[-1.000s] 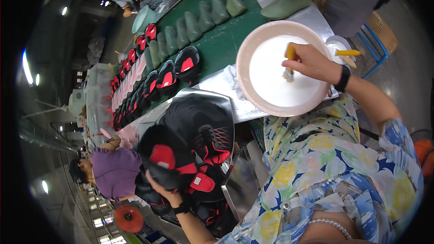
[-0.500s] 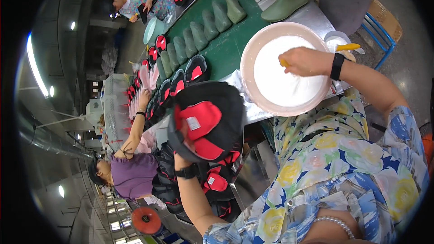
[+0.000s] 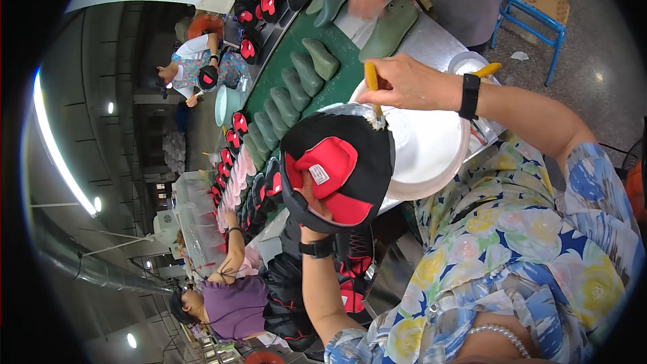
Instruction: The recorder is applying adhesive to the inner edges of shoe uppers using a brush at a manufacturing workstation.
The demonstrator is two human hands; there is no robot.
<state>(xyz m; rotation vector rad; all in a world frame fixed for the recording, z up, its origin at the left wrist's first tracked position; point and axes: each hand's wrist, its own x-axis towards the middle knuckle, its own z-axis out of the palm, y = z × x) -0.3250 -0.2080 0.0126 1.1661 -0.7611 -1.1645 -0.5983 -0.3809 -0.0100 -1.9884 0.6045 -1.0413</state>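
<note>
Lifted to mid-frame, brush [image 3: 378,116] is pinched by right hand [image 3: 408,82]; shoe [image 3: 367,162] is clasped by left hand [image 3: 313,198], presumably for steadiness.

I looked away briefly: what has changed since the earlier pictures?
The left hand brought the black-and-red fabric shoe upper up and rightward, toward the round pinkish basin. The right hand lifted the yellow-handled brush out of the basin's white liquid to the upper's edge. Both hands kept their holds.
</note>
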